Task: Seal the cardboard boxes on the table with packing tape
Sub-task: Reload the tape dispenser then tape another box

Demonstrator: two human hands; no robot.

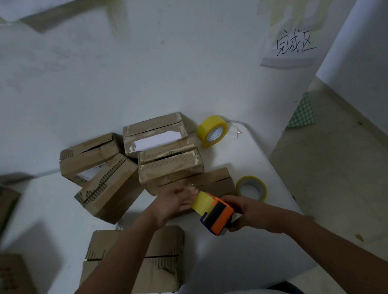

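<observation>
Right hand (241,210) grips tape dispenser (216,216); left hand (176,203) blurred.

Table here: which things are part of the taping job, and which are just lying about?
Job: cardboard boxes, orange tape dispenser held by right hand, left hand at its tape.
Lying about: full yellow tape roll, thinner tape roll, handwritten paper sign.

your white table (253,253) carries a cluster of five worn cardboard boxes (170,169) at centre, a sixth box (159,259) nearest you, a full yellow tape roll (212,130) and a thinner roll (251,188) at right.
</observation>
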